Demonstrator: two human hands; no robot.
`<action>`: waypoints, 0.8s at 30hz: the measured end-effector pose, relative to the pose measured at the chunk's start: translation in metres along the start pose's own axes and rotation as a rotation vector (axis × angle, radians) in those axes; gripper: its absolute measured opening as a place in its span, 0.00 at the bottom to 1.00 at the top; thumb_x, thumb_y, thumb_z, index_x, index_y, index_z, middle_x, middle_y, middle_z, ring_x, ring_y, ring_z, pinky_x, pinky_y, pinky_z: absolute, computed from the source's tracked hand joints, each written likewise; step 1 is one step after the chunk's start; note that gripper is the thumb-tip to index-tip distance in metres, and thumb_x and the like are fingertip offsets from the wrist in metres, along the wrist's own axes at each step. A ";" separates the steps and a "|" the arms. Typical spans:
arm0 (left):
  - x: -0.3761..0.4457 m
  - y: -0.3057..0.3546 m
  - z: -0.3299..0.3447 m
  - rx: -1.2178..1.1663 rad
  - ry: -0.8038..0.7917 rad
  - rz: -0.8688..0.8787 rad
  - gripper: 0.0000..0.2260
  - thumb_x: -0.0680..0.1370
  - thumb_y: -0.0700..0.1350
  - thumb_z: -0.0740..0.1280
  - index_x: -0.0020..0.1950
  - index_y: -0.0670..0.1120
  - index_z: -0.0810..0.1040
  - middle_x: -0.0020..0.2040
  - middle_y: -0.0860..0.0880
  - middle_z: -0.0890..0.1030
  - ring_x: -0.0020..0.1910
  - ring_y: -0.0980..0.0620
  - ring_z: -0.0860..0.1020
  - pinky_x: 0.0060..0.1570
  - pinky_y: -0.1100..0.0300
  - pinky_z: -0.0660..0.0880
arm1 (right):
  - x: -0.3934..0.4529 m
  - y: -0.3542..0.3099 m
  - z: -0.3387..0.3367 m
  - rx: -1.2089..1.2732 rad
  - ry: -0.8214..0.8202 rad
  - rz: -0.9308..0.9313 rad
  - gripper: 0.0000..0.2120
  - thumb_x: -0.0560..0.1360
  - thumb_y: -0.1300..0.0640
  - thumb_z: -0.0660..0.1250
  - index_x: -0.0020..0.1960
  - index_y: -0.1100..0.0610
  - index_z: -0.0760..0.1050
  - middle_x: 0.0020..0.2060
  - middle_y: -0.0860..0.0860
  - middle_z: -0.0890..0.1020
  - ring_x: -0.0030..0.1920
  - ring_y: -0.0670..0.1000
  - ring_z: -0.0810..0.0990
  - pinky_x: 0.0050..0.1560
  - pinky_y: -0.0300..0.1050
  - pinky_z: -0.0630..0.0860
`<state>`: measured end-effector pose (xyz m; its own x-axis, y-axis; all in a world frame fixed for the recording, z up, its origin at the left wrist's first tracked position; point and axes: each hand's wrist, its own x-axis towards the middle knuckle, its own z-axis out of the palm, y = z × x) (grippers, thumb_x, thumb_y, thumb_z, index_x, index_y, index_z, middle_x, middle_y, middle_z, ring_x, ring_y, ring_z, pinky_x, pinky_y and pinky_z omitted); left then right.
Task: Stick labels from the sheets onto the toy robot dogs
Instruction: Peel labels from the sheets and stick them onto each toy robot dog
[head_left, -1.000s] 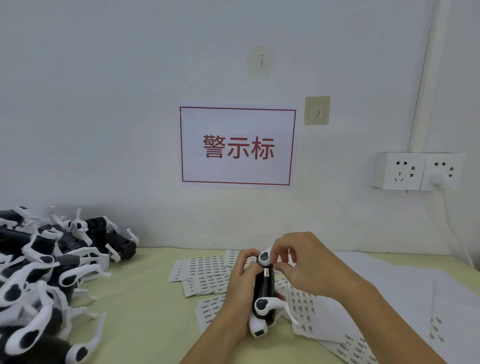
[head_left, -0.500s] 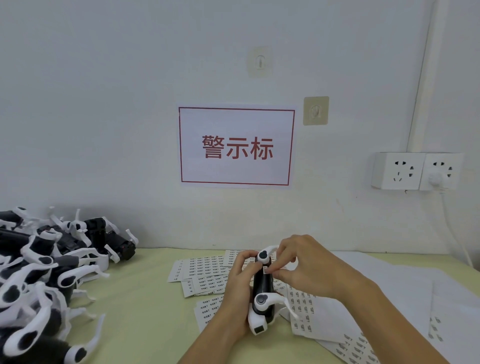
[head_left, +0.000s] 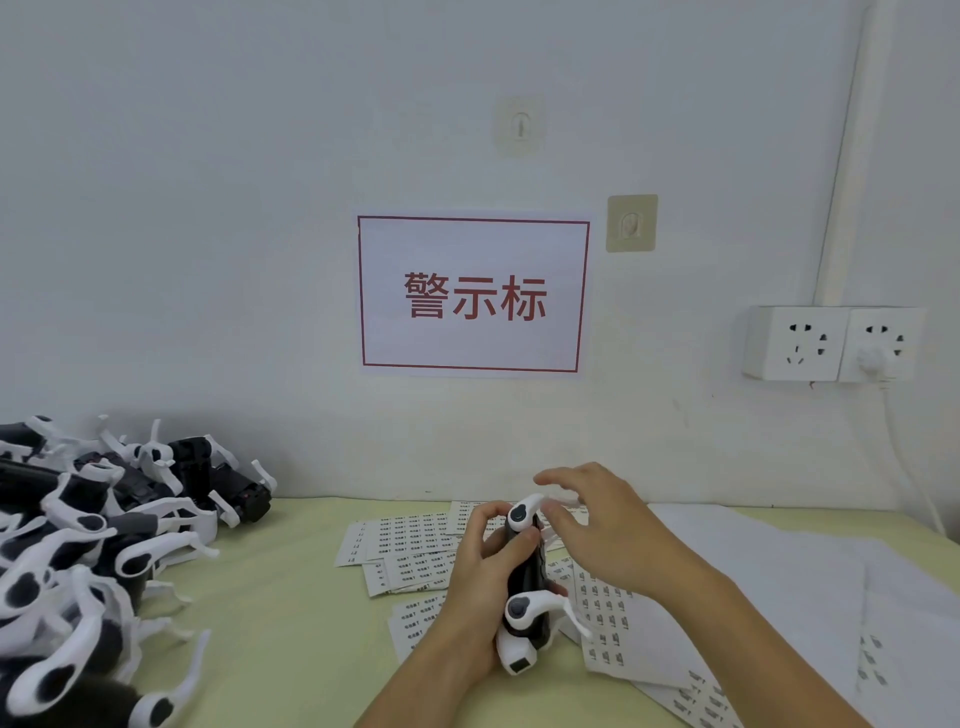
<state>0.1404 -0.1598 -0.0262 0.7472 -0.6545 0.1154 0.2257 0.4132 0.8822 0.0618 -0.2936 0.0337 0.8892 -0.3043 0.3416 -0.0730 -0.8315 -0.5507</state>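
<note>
While the left hand (head_left: 475, 587) is gripping a black-and-white toy robot dog (head_left: 524, 587) low in the frame's middle, fingers curled tight round its body, the right hand (head_left: 608, 535) is hanging just beside it with fingers spread loose, pinching nothing I can see. Label sheets (head_left: 410, 551) are lying on the yellowish table (head_left: 291, 613) underneath. More dogs (head_left: 88, 545) are sitting piled at lower left.

Right hand (head_left: 608, 530) no longer pinching at the top of the toy robot dog (head_left: 524, 582); fingers now spread and loose, lifted just off the dog's upper leg, slightly blurred. Dog tilted a little further in the left hand (head_left: 480, 577).
</note>
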 end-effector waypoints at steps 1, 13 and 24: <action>0.000 0.001 0.000 -0.020 -0.023 -0.004 0.09 0.76 0.36 0.69 0.53 0.46 0.76 0.50 0.39 0.81 0.33 0.36 0.80 0.32 0.49 0.79 | 0.000 0.000 0.001 0.020 -0.024 0.017 0.15 0.81 0.47 0.60 0.67 0.41 0.72 0.60 0.41 0.73 0.60 0.41 0.71 0.56 0.35 0.67; -0.006 0.008 0.003 -0.037 -0.188 -0.033 0.21 0.66 0.36 0.64 0.58 0.44 0.76 0.50 0.41 0.83 0.36 0.38 0.80 0.34 0.54 0.76 | 0.001 -0.001 0.002 0.036 0.018 0.042 0.13 0.81 0.53 0.58 0.52 0.41 0.81 0.47 0.40 0.84 0.51 0.41 0.80 0.56 0.49 0.77; -0.005 0.008 0.003 -0.078 -0.189 -0.048 0.25 0.64 0.34 0.63 0.61 0.45 0.77 0.54 0.36 0.81 0.38 0.36 0.80 0.35 0.51 0.78 | -0.006 -0.007 -0.003 0.345 -0.034 0.139 0.10 0.82 0.45 0.58 0.50 0.38 0.79 0.48 0.41 0.83 0.42 0.46 0.84 0.40 0.39 0.80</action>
<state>0.1362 -0.1550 -0.0178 0.6052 -0.7790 0.1639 0.3115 0.4212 0.8518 0.0553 -0.2874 0.0383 0.8964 -0.3827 0.2235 -0.0426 -0.5764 -0.8161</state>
